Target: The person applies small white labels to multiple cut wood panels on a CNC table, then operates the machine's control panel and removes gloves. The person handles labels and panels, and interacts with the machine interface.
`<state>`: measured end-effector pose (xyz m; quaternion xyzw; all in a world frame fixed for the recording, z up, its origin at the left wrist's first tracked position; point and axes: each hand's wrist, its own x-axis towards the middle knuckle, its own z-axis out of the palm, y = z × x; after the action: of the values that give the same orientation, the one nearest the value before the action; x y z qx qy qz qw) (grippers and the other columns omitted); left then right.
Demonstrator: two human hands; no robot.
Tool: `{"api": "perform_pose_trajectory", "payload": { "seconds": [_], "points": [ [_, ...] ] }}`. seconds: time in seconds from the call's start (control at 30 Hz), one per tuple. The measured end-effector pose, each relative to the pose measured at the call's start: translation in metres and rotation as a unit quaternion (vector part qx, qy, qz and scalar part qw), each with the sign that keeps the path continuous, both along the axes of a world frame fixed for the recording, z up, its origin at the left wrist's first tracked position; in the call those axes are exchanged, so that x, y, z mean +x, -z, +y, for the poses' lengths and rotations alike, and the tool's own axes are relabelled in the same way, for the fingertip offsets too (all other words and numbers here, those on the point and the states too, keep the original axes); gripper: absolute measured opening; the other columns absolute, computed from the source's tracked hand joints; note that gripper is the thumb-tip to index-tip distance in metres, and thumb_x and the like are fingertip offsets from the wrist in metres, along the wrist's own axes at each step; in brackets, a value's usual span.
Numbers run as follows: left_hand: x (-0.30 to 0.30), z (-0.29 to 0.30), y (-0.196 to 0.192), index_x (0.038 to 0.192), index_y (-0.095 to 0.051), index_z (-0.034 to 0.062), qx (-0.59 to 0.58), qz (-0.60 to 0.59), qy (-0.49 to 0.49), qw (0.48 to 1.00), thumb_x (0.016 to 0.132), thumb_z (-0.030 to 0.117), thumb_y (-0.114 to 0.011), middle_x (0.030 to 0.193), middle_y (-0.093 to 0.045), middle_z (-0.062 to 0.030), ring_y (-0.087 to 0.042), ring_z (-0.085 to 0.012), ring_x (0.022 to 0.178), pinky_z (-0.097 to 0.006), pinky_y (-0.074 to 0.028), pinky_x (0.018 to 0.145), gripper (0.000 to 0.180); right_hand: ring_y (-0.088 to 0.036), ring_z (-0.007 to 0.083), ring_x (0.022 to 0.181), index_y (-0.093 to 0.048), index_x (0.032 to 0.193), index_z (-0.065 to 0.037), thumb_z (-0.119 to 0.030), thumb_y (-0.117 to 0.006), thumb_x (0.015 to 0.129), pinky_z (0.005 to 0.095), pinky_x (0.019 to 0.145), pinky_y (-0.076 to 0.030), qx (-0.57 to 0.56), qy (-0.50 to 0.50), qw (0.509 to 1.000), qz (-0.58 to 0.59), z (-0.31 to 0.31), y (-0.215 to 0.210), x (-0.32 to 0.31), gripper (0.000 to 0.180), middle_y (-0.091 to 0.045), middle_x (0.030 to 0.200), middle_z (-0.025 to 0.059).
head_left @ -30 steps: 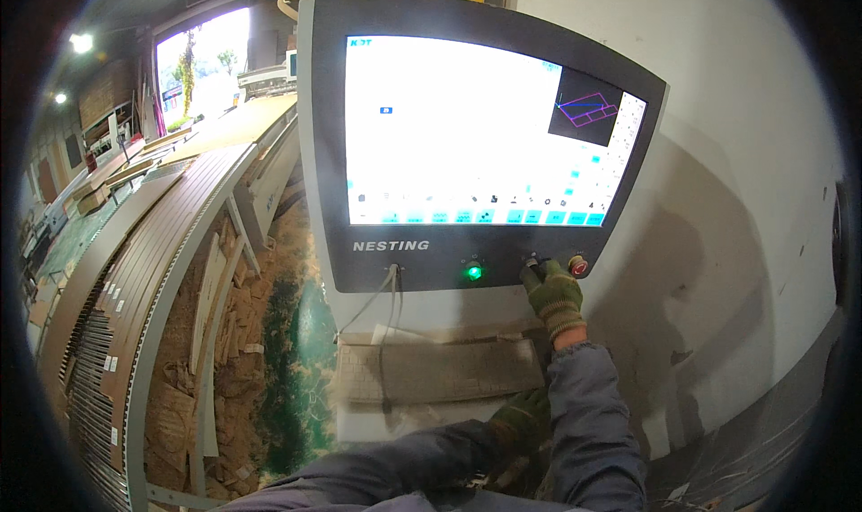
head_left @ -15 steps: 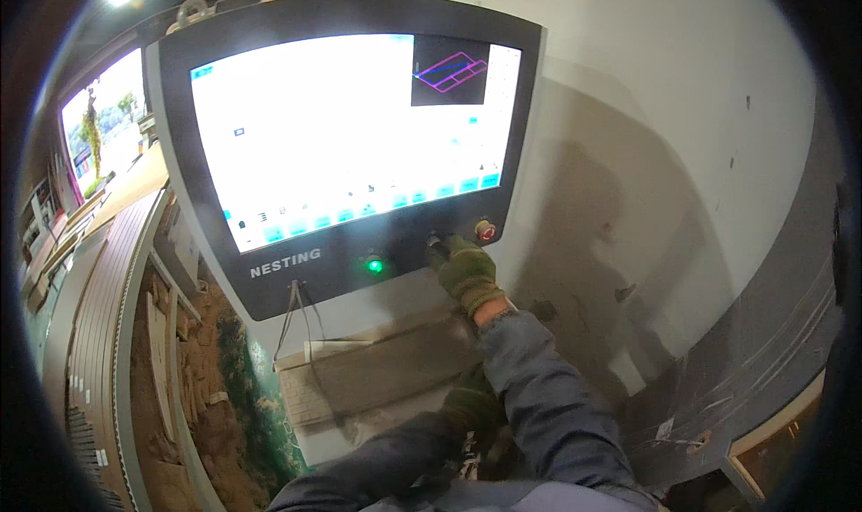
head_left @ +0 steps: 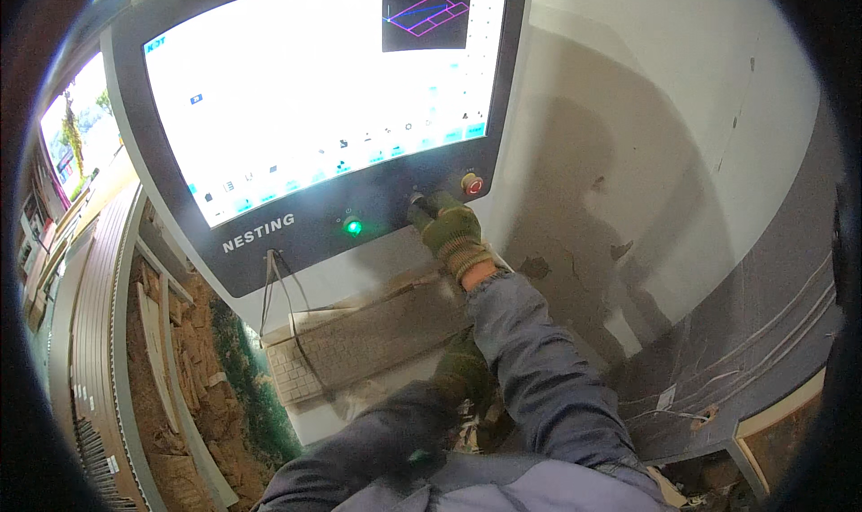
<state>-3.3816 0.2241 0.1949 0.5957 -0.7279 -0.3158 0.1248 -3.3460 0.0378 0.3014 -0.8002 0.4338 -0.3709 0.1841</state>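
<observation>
My right hand (head_left: 452,231), in a green knit work glove, reaches up to the lower edge of a machine control panel (head_left: 314,253). Its fingers are closed around a small black knob (head_left: 416,201), between a lit green button (head_left: 354,227) and a red emergency-stop button (head_left: 472,185). Above them glows a bright screen (head_left: 305,81) with a magenta outline drawing in a dark corner window. My left hand (head_left: 464,366), gloved too, is low beside the right end of a dusty keyboard (head_left: 359,350), partly behind my right forearm. Shadow hides its fingers.
Grey cables (head_left: 272,283) hang from the panel's underside toward the keyboard shelf. On the left runs a long slatted machine bed (head_left: 94,305), with wood scraps and sawdust (head_left: 193,377) beside it. A pale wall (head_left: 664,135) rises on the right.
The panel and screen have shifted up and left in the picture as the view tilted down, showing more of the keyboard. My right hand stays at the knob; my left stays low.
</observation>
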Motion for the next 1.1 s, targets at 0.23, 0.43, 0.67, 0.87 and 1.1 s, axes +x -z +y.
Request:
{"api": "perform_pose_trajectory", "payload": {
  "seconds": [0.23, 0.43, 0.67, 0.87, 1.1],
  "points": [
    [-0.002, -0.005, 0.021, 0.143, -0.058, 0.0057, -0.087, -0.011, -0.012, 0.996, 0.073, 0.043, -0.074, 0.155, -0.046, -0.0194, -0.029, -0.0414, 0.149, -0.05, -0.019, 0.125, 0.081, -0.071, 0.0365, 0.096, -0.074, 0.104, -0.01, -0.043, -0.067, 0.092, 0.0439, 0.085, -0.054, -0.017, 0.033, 0.999, -0.005, 0.004, 0.0, 0.009, 0.036, -0.075, 0.097, 0.0157],
    [0.017, 0.032, -0.002, 0.14, -0.062, 0.0065, -0.122, -0.127, 0.068, 0.982, 0.073, 0.043, -0.072, 0.152, -0.049, -0.0198, -0.032, -0.0438, 0.147, -0.052, -0.016, 0.125, 0.078, -0.071, 0.0364, 0.094, -0.074, 0.104, -0.01, -0.04, -0.067, 0.093, 0.0443, 0.084, -0.054, -0.043, 0.015, 0.998, -0.039, 0.026, 0.001, 0.025, 0.033, -0.075, 0.098, 0.0151],
    [0.039, 0.085, -0.018, 0.129, -0.066, 0.0067, -0.165, -0.083, 0.022, 0.982, 0.076, 0.04, -0.072, 0.14, -0.057, -0.0197, -0.041, -0.041, 0.14, -0.052, -0.026, 0.12, 0.063, -0.069, 0.0387, 0.086, -0.069, 0.094, -0.011, -0.026, -0.067, 0.092, 0.0474, 0.075, -0.055, -0.215, 0.003, 0.976, 0.014, 0.071, -0.001, 0.039, 0.016, -0.071, 0.09, 0.0154],
    [0.026, 0.108, 0.028, 0.12, -0.069, 0.0051, -0.215, 0.059, -0.07, 0.972, 0.08, 0.032, -0.07, 0.135, -0.059, -0.0188, -0.048, -0.0382, 0.134, -0.049, -0.034, 0.117, 0.048, -0.068, 0.0374, 0.09, -0.07, 0.101, -0.008, -0.022, -0.073, 0.089, 0.0438, 0.078, -0.055, -0.307, -0.058, 0.945, 0.093, 0.115, -0.013, 0.031, 0.019, -0.07, 0.094, 0.0163],
    [0.001, 0.154, 0.056, 0.12, -0.07, 0.0046, -0.39, 0.155, -0.067, 0.905, 0.086, 0.015, -0.064, 0.133, -0.06, -0.0175, -0.051, -0.035, 0.132, -0.046, -0.039, 0.115, 0.036, -0.072, 0.0333, 0.099, -0.07, 0.113, -0.001, -0.027, -0.074, 0.092, 0.0432, 0.088, -0.057, -0.209, -0.055, 0.973, -0.077, 0.196, -0.023, 0.008, 0.034, -0.074, 0.107, 0.0156]
  ]
}}
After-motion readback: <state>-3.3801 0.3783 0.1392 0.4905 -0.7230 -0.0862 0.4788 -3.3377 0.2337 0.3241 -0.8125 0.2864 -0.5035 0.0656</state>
